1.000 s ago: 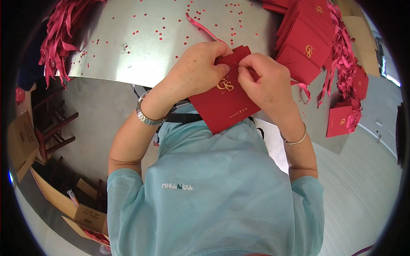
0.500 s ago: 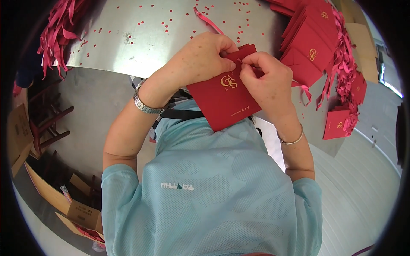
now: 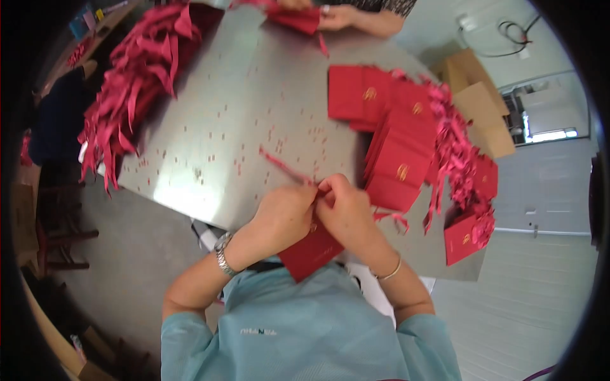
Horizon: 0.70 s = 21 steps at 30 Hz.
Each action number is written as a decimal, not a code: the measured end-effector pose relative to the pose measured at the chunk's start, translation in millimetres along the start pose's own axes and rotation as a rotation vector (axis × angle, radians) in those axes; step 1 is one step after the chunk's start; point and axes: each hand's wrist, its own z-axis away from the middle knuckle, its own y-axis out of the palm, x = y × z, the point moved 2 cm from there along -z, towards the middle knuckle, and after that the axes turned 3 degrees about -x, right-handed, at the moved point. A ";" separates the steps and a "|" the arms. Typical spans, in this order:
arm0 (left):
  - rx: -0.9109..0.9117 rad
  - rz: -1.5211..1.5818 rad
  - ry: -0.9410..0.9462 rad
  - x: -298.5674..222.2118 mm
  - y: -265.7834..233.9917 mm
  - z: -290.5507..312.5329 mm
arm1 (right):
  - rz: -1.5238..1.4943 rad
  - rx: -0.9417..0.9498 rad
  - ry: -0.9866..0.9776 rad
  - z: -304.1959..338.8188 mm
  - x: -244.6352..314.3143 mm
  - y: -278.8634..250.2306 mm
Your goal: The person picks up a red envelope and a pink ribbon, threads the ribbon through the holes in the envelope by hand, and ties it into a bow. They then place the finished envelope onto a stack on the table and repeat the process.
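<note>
Holding red pouch (image 3: 311, 254) — ribbon (image 3: 283, 165) beyond.

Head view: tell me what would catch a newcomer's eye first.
Probably the heap of red ribbons along the left of the metal table, and the stacked red bags on its right. Next, the left hand and right hand, close together at the top of a single red bag by the near edge.
</note>
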 end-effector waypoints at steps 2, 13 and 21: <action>0.053 0.060 -0.003 0.7 -4.5 2.1 | -0.053 0.049 -0.012 5.5 -10.3 1.8; 0.500 0.356 -0.357 9.7 -19.2 -18.1 | -0.130 0.068 -0.110 25.8 -13.1 -2.5; 0.100 -0.288 0.264 15.1 -7.3 -5.9 | -0.176 0.119 -0.038 21.5 -25.8 3.0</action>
